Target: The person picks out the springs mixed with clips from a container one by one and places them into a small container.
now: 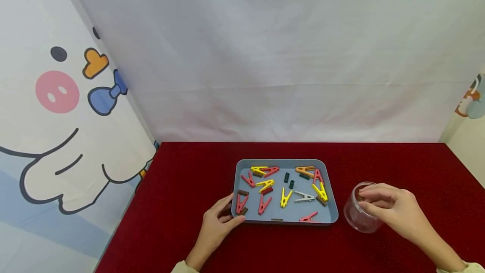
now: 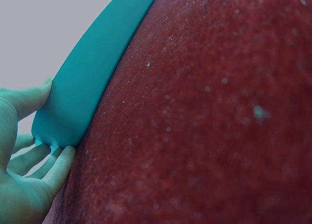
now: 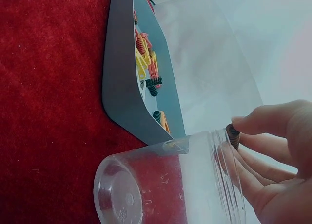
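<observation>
My left hand [image 1: 216, 224] grips the near left corner of a shallow blue-grey tray [image 1: 293, 212], its thumb and fingers against the tray's outer sides. Small plastic clips lie scattered in the tray, such as a yellow clip [image 1: 286, 197] and a silver clip [image 1: 304, 197]. Among them are dark green, brown and red coil springs. To the right, my right hand [image 1: 394, 210] is at the mouth of a clear plastic jar [image 1: 354, 214]. Between its thumb and fingers it pinches a brown spring [image 3: 233, 135], at the jar's rim in the right wrist view. The jar's bottom shows no springs.
A dark red cloth [image 1: 189, 188] covers the table. Behind it hangs a white curtain [image 1: 288, 75]. A cartoon-printed sheet [image 1: 45, 138] stands along the left side. The jar stands a short way right of the tray.
</observation>
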`<action>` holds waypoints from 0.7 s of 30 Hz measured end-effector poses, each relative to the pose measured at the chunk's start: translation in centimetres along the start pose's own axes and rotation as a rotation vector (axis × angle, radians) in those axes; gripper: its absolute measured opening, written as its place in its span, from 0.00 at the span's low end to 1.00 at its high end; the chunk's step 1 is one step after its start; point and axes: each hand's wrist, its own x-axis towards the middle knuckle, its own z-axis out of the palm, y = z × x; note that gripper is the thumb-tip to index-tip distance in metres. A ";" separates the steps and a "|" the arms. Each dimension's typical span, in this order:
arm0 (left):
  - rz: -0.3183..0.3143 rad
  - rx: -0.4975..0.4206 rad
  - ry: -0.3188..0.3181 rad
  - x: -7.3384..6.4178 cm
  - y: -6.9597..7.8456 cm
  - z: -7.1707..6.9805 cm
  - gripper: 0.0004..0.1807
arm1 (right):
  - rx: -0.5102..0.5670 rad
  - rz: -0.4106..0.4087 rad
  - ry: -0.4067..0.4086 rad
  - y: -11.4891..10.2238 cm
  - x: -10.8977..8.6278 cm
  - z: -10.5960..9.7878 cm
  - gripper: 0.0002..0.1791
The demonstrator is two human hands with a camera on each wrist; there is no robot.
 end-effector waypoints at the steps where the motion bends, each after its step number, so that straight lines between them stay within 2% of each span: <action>1: 0.000 -0.001 0.000 0.0 0.0 0.0 0.36 | -0.006 0.004 -0.001 0.0 0.0 0.0 0.13; 11: 0.010 0.012 0.005 0.0 0.0 0.0 0.36 | -0.063 0.037 -0.009 0.1 0.1 -0.1 0.12; 21: 0.014 0.005 0.003 0.0 0.0 0.0 0.36 | -0.134 0.017 -0.003 0.5 0.3 -0.1 0.10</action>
